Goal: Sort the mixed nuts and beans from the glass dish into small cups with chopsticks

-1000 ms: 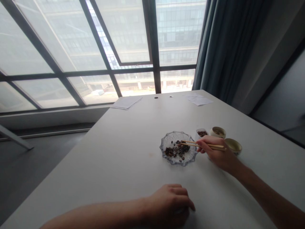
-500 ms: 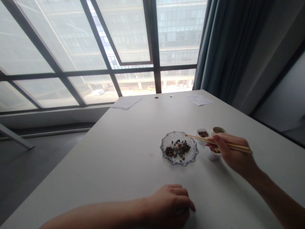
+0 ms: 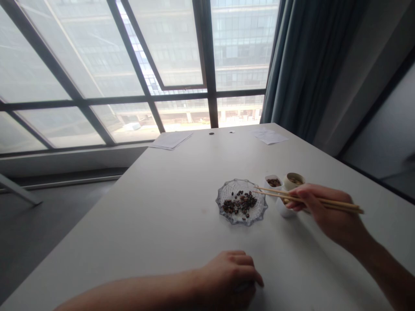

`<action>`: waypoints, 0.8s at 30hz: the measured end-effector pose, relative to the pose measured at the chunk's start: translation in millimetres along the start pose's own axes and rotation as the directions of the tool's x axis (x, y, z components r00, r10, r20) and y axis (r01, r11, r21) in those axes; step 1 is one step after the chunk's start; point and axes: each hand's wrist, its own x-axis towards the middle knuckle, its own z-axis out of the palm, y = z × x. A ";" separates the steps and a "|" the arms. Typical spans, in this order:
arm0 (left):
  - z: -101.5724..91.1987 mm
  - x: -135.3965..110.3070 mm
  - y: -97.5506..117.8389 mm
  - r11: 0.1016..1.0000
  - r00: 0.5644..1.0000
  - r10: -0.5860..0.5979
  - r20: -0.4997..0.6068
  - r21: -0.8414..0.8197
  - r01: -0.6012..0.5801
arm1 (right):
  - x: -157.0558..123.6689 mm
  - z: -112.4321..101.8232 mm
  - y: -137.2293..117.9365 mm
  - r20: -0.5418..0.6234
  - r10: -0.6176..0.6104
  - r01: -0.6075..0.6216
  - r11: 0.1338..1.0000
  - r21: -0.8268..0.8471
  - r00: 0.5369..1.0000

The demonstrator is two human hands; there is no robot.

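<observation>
My right hand point(image 3: 327, 214) grips a pair of wooden chopsticks point(image 3: 337, 204). Their tips are slightly apart over the right rim of a scalloped clear glass dish point(image 3: 227, 218), with nothing visible between them. Dark seeds point(image 3: 240, 204) lie in a loose heap in the dish. Partly behind the hand and chopsticks stands a white cup point(image 3: 285, 210) with pale contents. On the table nearer to me rests my left hand point(image 3: 231, 276), fingers curled under; whatever they may hold is hidden.
Beyond the white cup are a small white container point(image 3: 273, 181) of brown pieces and a round cream-coloured cup point(image 3: 294, 180). Papers point(image 3: 171, 140) lie at the table's far left, and another sheet point(image 3: 270, 136) at the far right. A window and a blue curtain point(image 3: 288, 77) stand behind.
My right hand has shifted a little right and toward me. The chopstick tips have spread apart and moved from above the dish to its right rim. My left hand stays in place.
</observation>
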 end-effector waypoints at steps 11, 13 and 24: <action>2.8 0.3 -2.4 0.999 0.999 0.032 -0.026 -0.001 -0.032 | 2.2 42.3 16.3 0.199 -0.047 0.054 0.998 -0.027 0.979; 3.4 0.5 -3.1 1.000 1.000 0.021 -0.015 0.001 -0.021 | -1.0 40.9 15.4 0.162 -0.052 0.056 0.998 -0.018 0.985; -1.0 -0.3 1.5 1.000 1.000 0.007 -0.007 0.001 -0.007 | -0.7 -26.4 -0.2 -0.328 0.075 -0.126 0.983 -0.136 0.942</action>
